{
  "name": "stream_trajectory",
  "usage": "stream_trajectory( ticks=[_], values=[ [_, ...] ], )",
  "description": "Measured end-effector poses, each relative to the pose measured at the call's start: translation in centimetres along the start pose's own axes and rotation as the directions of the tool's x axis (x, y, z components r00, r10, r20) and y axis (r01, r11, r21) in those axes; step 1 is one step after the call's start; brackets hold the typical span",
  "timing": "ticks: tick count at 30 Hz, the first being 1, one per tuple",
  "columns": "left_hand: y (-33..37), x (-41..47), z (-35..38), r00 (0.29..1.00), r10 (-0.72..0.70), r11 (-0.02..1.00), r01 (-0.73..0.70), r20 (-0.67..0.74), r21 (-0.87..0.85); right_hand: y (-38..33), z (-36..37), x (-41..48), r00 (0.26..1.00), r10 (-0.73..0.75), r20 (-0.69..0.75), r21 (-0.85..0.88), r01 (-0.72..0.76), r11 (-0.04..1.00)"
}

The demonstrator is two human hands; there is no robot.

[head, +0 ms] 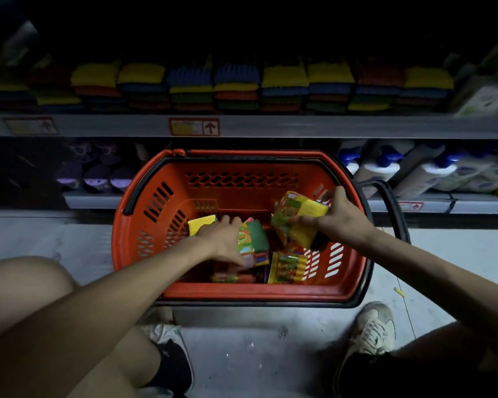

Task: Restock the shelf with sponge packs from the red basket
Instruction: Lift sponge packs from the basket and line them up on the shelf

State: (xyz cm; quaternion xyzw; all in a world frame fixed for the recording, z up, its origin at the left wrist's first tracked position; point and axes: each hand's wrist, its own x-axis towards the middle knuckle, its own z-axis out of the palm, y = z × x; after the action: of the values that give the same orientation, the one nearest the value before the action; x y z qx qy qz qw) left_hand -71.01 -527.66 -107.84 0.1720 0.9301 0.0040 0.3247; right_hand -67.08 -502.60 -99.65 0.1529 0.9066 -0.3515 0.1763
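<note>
The shelf (270, 126) runs across at 12 o'clock, its top tier filled from end to end with stacked sponges (236, 84) in yellow, blue, red and green. White bottles (414, 168) lie on the tier below, at 2 o'clock. The red basket (242, 294) sits on the floor at the centre, just in front of the shelf, with its black handle (391, 214) swung out to 3 o'clock.

Inside the basket, loose packs (285, 268) lie jumbled along the 5 o'clock side. The right hand (339, 216) holds a yellow pack (296, 216) raised at the basket's 3 o'clock wall, fingers wrapped over its far edge. The left hand (222, 239) reaches to the basket's 9 o'clock side and clasps a green pack (255, 239), fingers over its top and thumb beneath.

The wrappers look glossy, so either pack could slide out on the way up, more so with both hands loaded at once. The top tier already looks crowded; pushing new packs into it may topple a stack or knock sponges off the edge. Dim light makes gaps hard to judge.
</note>
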Motion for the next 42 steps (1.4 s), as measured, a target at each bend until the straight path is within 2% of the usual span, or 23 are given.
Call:
stream_trajectory(
  ticks=[2,3,5,7,10,12,16,19,27,32,36,38,39,40,42],
  values=[
    [-0.1,-0.8,-1.0,0.998,-0.061,0.966,0.052,-0.029,-0.253,0.0,-0.4,-0.4,0.999,-0.02,-0.03,0.096,0.022,0.995],
    [-0.2,-1.1,-1.5,0.995,-0.092,0.912,0.073,-0.029,-0.405,0.0,-0.6,-0.5,0.998,-0.022,-0.053,0.135,0.029,0.99],
    [-0.5,-1.8,-2.3,0.992,-0.123,0.744,0.082,-0.015,-0.663,0.0,-0.7,-0.5,0.996,-0.027,-0.086,0.205,0.044,0.978],
    [-0.7,-2.7,-2.8,0.988,-0.154,0.554,0.074,-0.015,-0.829,-0.2,-0.7,-0.9,0.997,-0.019,-0.081,0.357,0.047,0.933],
    [-0.2,-3.9,-3.1,0.985,-0.172,0.319,0.051,-0.005,-0.946,-0.8,-0.1,-1.6,1.0,-0.004,-0.003,0.642,0.005,0.766],
    [0.4,-4.2,-3.4,0.989,-0.146,0.202,0.051,0.022,-0.978,-1.6,0.4,-2.2,0.998,-0.052,0.019,0.698,0.024,0.716],
    [1.8,-4.7,-4.0,0.985,-0.174,0.108,0.035,0.016,-0.994,-2.5,1.5,-3.1,0.995,-0.102,0.021,0.747,0.052,0.662],
    [2.1,-5.0,-4.4,0.969,-0.242,0.107,-0.032,-0.057,-0.994,-3.0,1.6,-3.2,0.997,-0.079,0.02,0.77,0.035,0.637],
    [2.8,-6.9,-6.0,0.963,-0.157,0.184,-0.191,-0.22,-0.964,-3.4,-0.4,-2.5,0.996,-0.076,0.039,0.692,0.028,0.721],
    [2.7,-6.4,-6.5,0.956,-0.128,0.139,-0.246,-0.263,-0.959,-3.3,-1.1,-2.0,1.0,0.015,0.0,0.746,-0.011,0.666],
    [2.1,-5.8,-6.9,0.941,-0.179,0.089,-0.274,-0.286,-0.958,-3.4,-2.1,-1.8,1.0,-0.017,-0.003,0.754,0.013,0.657],
    [1.6,-5.5,-7.1,0.929,-0.192,0.104,-0.302,-0.317,-0.948,-3.5,-2.8,-1.8,0.999,-0.035,-0.014,0.743,0.034,0.668],
    [1.4,-5.3,-7.3,0.919,-0.2,0.155,-0.312,-0.339,-0.937,-3.4,-3.2,-1.7,0.999,-0.035,-0.021,0.743,0.039,0.668],
    [1.1,-5.3,-7.5,0.906,-0.205,0.248,-0.318,-0.37,-0.915,-3.4,-3.7,-1.5,0.999,-0.028,-0.032,0.74,0.042,0.672],
    [0.7,-5.5,-8.1,0.858,-0.199,0.51,-0.322,-0.473,-0.798,-3.2,-4.8,-1.4,0.998,-0.029,-0.048,0.701,0.054,0.711]
  ],
)
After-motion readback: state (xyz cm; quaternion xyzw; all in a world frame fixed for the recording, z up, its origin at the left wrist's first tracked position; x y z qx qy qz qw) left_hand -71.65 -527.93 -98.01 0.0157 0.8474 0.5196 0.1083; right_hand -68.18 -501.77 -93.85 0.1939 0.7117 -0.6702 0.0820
